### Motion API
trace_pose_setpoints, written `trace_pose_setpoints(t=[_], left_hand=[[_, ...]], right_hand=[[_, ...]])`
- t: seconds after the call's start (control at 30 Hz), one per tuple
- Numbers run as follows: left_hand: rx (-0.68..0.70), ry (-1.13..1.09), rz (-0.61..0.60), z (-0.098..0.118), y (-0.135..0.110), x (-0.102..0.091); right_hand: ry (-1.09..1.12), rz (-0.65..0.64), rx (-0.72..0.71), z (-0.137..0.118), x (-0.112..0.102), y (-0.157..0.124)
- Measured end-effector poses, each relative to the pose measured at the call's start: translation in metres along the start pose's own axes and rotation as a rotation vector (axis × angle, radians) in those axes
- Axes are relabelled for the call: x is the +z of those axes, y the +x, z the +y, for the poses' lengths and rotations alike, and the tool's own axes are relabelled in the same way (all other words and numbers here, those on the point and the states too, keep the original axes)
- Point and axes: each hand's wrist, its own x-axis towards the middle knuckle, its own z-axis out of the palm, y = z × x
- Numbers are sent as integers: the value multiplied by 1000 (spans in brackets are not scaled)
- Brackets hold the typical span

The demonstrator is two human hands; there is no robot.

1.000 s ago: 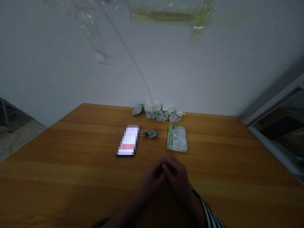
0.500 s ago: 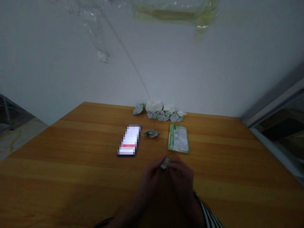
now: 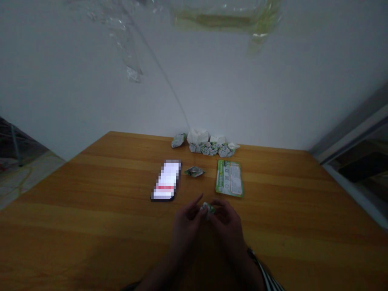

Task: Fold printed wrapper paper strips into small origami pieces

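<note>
My left hand (image 3: 186, 220) and my right hand (image 3: 227, 222) meet over the wooden table (image 3: 91, 226), both pinching a small folded piece of green-and-white paper (image 3: 207, 208) between their fingertips. One left finger sticks out above the paper. Just beyond the hands lies another small folded paper piece (image 3: 194, 172). A green-edged printed sheet (image 3: 229, 178) lies flat to its right, and a phone with a lit screen (image 3: 166, 185) to its left. My right wrist shows a striped sleeve (image 3: 268, 275).
A heap of several folded paper pieces (image 3: 207, 143) rests at the table's far edge against the white wall. Clear plastic film (image 3: 130, 48) hangs on the wall above. A window frame (image 3: 351, 133) runs along the right.
The hands have shifted slightly left and farther from me, and the folded paper now shows more between the fingertips. The left forefinger has lifted.
</note>
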Motion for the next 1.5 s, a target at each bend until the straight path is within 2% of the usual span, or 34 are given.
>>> trace_pose_setpoints(t=[0.07, 0.23, 0.4, 0.47, 0.53, 0.63, 0.73, 0.83, 0.93, 1.13, 1.27, 1.37, 1.5], left_hand=[[35, 43, -18, 0, -2, 1], [14, -16, -215, 1, 2, -2], [-61, -47, -284, 0, 9, -6], [-11, 22, -270, 0, 7, -6], [67, 154, -194, -1, 4, -4], [209, 393, -110, -1, 0, -4], [332, 569, -166, -1, -2, -4], [370, 625, -196, 0, -4, -3], [328, 541, -162, 2, -5, 1], [109, 144, -39, -3, -1, 4], [-22, -121, -21, -11, 4, 3], [-47, -270, 8, -11, 3, 2], [103, -273, 28, -2, -3, 1]], right_hand=[[-37, -31, 23, 2, -2, 3], [-12, -24, 66, 4, -8, 7], [-69, -140, -22, 2, -8, 7], [-177, -142, -68, 0, -9, 5], [-303, -134, -106, -3, -10, 4], [-455, -217, -171, -7, -13, 5], [-530, -274, -186, -7, -16, 8], [-527, -240, -142, -2, -15, 10], [-381, -179, -71, 5, -13, 11], [44, 34, 34, 12, -10, 11], [134, 89, 26, 6, -8, 9], [110, 52, -52, -1, -6, 5], [118, -135, -195, -7, -12, 5]])
